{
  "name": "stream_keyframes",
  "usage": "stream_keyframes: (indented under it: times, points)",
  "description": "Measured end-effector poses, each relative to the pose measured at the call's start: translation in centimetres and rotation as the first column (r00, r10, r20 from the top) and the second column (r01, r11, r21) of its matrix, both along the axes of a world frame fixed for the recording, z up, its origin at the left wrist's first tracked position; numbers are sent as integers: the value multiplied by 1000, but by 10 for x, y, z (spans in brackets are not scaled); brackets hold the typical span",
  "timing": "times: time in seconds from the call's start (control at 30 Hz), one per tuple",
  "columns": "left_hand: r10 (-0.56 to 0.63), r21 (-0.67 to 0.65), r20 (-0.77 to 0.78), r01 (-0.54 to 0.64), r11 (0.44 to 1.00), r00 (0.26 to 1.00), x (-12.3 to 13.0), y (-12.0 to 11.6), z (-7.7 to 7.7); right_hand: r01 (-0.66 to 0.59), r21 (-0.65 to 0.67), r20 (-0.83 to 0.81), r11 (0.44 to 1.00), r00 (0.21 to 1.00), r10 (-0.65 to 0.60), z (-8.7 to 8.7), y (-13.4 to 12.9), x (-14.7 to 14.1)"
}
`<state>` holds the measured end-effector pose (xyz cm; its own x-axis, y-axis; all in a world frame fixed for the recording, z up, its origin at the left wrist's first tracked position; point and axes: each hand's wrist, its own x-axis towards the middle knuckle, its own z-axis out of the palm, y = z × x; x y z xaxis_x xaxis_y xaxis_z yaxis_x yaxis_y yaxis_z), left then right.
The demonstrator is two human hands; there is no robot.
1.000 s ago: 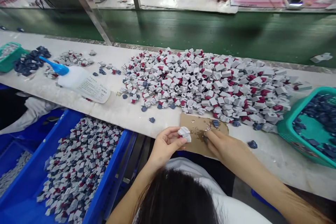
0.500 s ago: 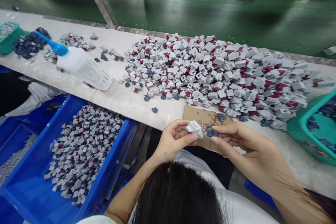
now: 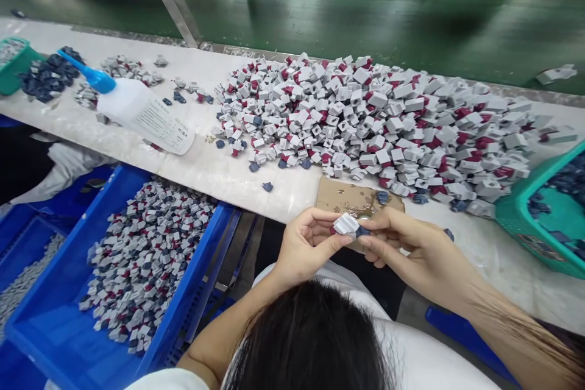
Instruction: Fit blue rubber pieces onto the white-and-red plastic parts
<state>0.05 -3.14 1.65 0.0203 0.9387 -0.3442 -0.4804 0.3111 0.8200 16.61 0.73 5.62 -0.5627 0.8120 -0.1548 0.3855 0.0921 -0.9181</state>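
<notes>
My left hand point(image 3: 307, 245) holds a small white-grey plastic block point(image 3: 346, 225) between thumb and fingers. My right hand point(image 3: 411, 245) pinches a dark blue piece point(image 3: 363, 231) against the block's side, so the two touch. Beneath both hands lies a torn cardboard sheet point(image 3: 340, 195), smeared with residue and carrying another blue piece point(image 3: 382, 197). Just beyond it spreads a large heap of white-grey blocks with red parts point(image 3: 365, 116). Part of the join is hidden by my fingers.
A white squeeze bottle with a blue nozzle point(image 3: 141, 116) lies on the white bench point(image 3: 256, 186). A blue crate point(image 3: 192, 262) of assembled pieces stands at lower left. A teal basket point(image 3: 512, 219) of blue pieces sits at right. A green belt runs behind the bench.
My hands have come closer together, bringing the blue piece from a small gap into contact with the white-grey block. The view has tilted slightly.
</notes>
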Motion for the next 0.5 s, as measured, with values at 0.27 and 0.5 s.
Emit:
stream_keyframes:
  times: [0.27, 0.5]
  points:
    - [-121, -35, 52, 123, 992, 991, -2, -1, -6, -12, -76, 1, 997, 1000, 12, -6, 4, 5]
    - [-288, -10, -20, 288, 958, 957, 9, 3, -7, 445, 13, -221, 895, 875, -431, -16, 10, -20]
